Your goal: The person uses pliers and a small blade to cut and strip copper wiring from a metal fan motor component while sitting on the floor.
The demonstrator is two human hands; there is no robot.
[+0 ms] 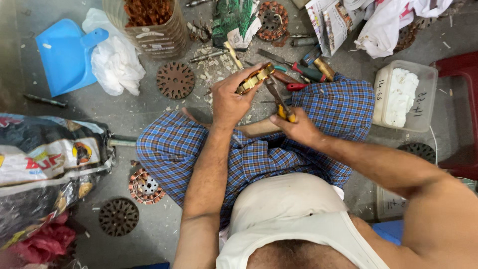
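Note:
I sit cross-legged on the floor in blue checked cloth. My left hand [230, 97] grips a round motor stator [255, 78] with copper winding, held on edge above my knees. My right hand [297, 127] holds yellow-handled pliers [279, 99], whose jaws reach up to the stator's rim. A wooden block [259, 128] lies across my legs under both hands.
Bare stator discs [175, 79] [118, 216], a wound one [145, 187], a blue dustpan [64, 55], a white bag [117, 62], a jar of copper scrap [149, 25], loose hand tools [308, 69], a plastic tub with white pieces [404, 94], printed sacks [45, 164] and a red stool [460, 109] surround me.

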